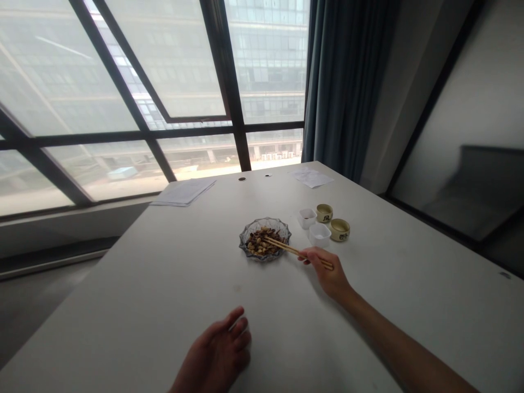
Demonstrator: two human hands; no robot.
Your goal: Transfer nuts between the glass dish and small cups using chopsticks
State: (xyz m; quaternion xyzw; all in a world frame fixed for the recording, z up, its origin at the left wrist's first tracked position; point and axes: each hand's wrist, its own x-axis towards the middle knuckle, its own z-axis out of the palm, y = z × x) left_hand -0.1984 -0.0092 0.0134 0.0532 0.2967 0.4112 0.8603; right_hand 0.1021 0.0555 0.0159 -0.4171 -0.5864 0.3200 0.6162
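Note:
My right hand (pixel 325 268) is closed around a pair of wooden chopsticks (pixel 289 248). Their tips reach into a clear glass bowl (pixel 244 252) with a scalloped rim. Brown and tan pieces (pixel 262 243), perhaps nuts or seeds in shells, fill the bowl; their exact kind is too small to tell. Nearer to me, my left hand (pixel 223 349) rests palm-side turned to the right, fingers loosely curled and apart, with nothing in it. Just beyond my right hand stand two white plastic cups (pixel 320 234) and two yellow-green ceramic cups (pixel 339 230) with dark characters.
Everything stands on a white table (pixel 135 305). A stack of papers (pixel 184 192) lies at its far left corner, and crumpled sheets (pixel 311 177) at the far right. Two round openings sit near the back edge. Windows and a blue curtain (pixel 347 82) are behind.

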